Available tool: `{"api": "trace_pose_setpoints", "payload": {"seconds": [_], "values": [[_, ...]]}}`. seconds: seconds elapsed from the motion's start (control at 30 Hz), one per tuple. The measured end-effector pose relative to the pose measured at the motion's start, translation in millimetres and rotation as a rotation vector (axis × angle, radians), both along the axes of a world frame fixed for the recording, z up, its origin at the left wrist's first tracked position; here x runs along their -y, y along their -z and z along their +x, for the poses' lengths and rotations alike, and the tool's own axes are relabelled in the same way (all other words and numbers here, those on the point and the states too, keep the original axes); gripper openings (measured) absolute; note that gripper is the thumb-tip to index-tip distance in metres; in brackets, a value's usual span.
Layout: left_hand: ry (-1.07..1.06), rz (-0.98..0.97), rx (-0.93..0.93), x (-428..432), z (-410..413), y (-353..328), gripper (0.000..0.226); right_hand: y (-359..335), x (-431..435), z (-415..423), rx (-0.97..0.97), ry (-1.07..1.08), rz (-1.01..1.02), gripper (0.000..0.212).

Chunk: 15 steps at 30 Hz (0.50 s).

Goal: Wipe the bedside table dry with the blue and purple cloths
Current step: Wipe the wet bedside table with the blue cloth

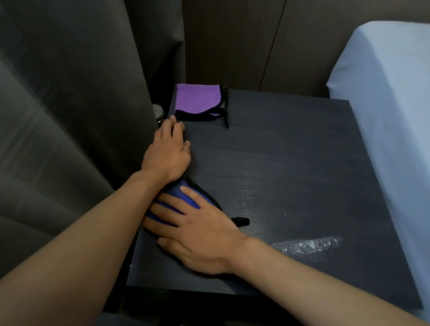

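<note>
The dark bedside table (307, 164) fills the middle of the view. A purple cloth (198, 101) with black trim lies folded at its far left corner. My left hand (168, 152) rests flat on the table's left edge, fingertips just short of the purple cloth, holding nothing. The blue cloth (187, 193) with black trim lies at the near left under my right hand (196, 231), which presses on it with fingers spread flat. A wet patch of droplets (308, 245) glistens to the right of that hand.
A bed with a light blue sheet (413, 125) borders the table on the right. Grey curtains (47, 106) hang on the left. A small round object (157, 111) sits in the gap by the table's left edge. Wood panelling is behind.
</note>
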State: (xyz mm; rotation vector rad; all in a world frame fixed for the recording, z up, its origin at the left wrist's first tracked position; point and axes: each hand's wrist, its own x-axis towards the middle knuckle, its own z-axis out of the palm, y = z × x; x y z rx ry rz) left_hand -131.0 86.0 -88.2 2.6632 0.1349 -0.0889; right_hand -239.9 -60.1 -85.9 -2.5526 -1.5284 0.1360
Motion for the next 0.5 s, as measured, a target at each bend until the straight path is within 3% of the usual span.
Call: {"api": "trace_pose_setpoints", "payload": {"seconds": [0.5], "values": [[-0.018, 0.125, 0.067, 3.3, -6.3, 4.9, 0.050, -7.9, 64.0, 7.1, 0.029, -0.233, -0.120, 0.052]]}}
